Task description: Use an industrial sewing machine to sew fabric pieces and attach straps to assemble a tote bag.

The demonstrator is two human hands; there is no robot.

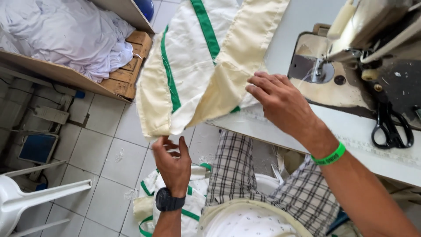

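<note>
Fabric piece [193, 66] — cream and white cloth panels joined lengthwise, with two green stripes running along the seams. It is lifted off the table, hanging slack from the upper edge of view down towards the floor side, tilted and partly folded, one cream panel crossing over the white one. Its lower edge is cream, uneven and loosely curled — held at the bottom corner. Its right-hand portion lies over the front edge of the white sewing table. No tears visible.
</note>
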